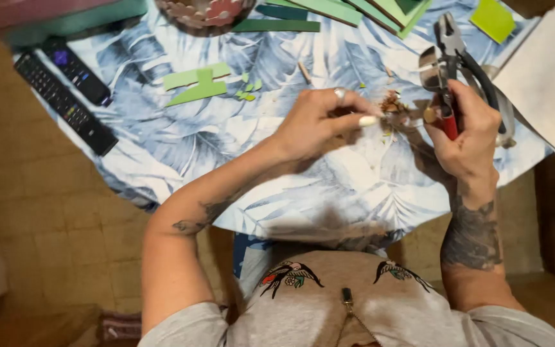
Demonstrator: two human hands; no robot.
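Here, right hand fingers grip red-handled pliers; left hand fingers pinch a small brown piece.

Brown tiled floor – round table under a leaf-print cloth.

Overhead view of a round table covered in a blue-and-white leaf-print cloth. The left hand, ring on one finger, pinches a small brown piece at its fingertips. The right hand grips red-handled pliers, jaws pointing away from the person, just beside that piece. Green foam cut-offs lie near the table's centre; green strips and a flower-trimmed bowl sit at the far edge. Two black remote controls rest at the left rim.
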